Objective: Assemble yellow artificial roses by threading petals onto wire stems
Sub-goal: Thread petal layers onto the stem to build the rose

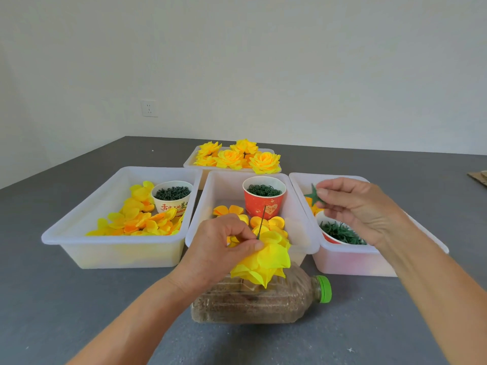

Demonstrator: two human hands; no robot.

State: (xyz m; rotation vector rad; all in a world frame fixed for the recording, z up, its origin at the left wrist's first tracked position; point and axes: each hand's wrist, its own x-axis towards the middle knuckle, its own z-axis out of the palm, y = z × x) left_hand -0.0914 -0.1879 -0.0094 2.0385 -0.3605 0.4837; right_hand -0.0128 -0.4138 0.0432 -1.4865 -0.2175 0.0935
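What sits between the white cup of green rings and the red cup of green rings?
In the head view, only bin walls: the left bin's right wall and the middle bin's left wall stand between the white cup and the red cup.

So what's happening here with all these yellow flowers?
A person is building a fabric rose. The left hand pinches a half-made yellow rose with its wire stem poking up. The right hand holds a green star-shaped leaf piece over the right tub. Finished roses sit in the far tray.

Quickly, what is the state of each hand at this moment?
Left hand: closed, pinching the wire stem of the yellow rose.
Right hand: closed, pinching a green star-shaped calyx.
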